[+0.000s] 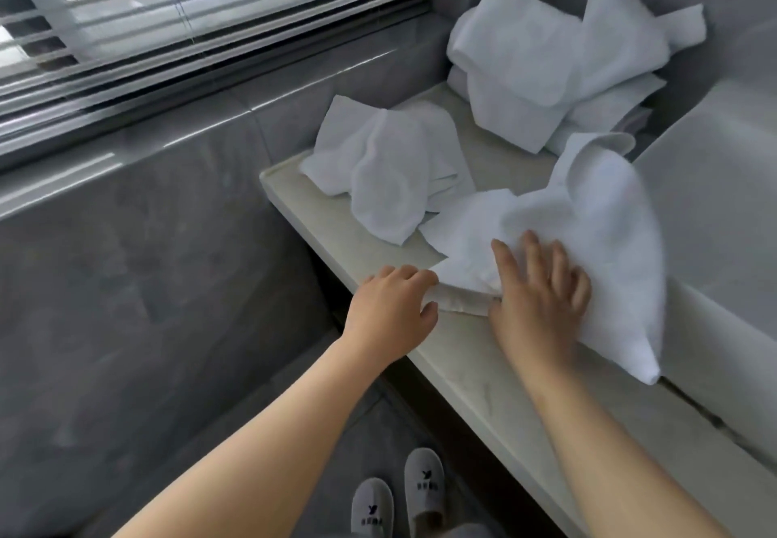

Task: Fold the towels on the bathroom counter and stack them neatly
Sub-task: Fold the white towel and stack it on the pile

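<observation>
Towel being worked: white terry towel (588, 209) lies half spread on the pale stone desk (462, 373), under and beyond both hands. Its far side is bunched and its right end droops toward the tub's edge.

Left hand: left hand (389, 306) pinches the towel's near corner at the desk's front edge, with the fingers curled over the cloth and the thumb below. It probably grips there to pin the corner so the cloth can be drawn square.

Right hand: right hand (542, 289), just right of the left, lies palm down on the towel with fingers straight and spread. It grasps nothing and seems to be pressing out wrinkles before a fold.

Waiting towels: crumpled white towel (391, 172) sits beyond the left hand, just beside the worked towel. Heap of white towels (542, 71) lies well beyond the right hand at the desk's far end against the wall, tumbled and not squared.

Containers: no basket or tray shows, and every towel rests directly on the desk. White bathtub (714, 184) runs to the right of the right hand, and what its basin holds cannot be seen.

Progress: early, by my judgement, as no neat stack exists yet.
</observation>
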The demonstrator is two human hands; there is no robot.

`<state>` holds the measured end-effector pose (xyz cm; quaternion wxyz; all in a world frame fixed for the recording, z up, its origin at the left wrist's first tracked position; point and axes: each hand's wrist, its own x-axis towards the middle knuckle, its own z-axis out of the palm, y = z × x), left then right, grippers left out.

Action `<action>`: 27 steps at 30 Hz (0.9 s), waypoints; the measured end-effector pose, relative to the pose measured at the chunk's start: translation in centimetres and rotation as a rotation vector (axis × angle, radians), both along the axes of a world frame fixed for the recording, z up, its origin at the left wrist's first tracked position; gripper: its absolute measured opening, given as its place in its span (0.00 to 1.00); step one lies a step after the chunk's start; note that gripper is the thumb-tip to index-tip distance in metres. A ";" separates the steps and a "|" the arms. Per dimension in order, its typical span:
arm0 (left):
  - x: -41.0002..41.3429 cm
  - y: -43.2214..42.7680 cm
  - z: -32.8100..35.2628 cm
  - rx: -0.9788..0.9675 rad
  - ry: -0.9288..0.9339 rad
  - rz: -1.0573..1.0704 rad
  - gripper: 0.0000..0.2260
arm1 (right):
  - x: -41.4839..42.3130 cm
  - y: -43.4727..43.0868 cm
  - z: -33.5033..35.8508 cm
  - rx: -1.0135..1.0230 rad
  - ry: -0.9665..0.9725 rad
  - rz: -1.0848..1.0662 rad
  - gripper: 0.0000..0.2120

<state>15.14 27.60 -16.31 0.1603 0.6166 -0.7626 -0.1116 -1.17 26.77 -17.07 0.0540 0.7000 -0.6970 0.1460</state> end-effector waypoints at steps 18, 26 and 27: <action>-0.7 0.4 -1.8 0.227 0.236 0.055 0.35 | -0.5 0.8 0.4 0.323 -0.499 0.215 0.10; -0.1 3.4 -1.1 0.562 1.001 0.090 0.30 | 0.3 5.1 0.0 0.467 -0.745 0.129 0.09; -0.2 3.7 -1.0 0.568 1.014 0.079 0.30 | 0.3 5.7 0.0 0.467 -0.781 0.107 0.09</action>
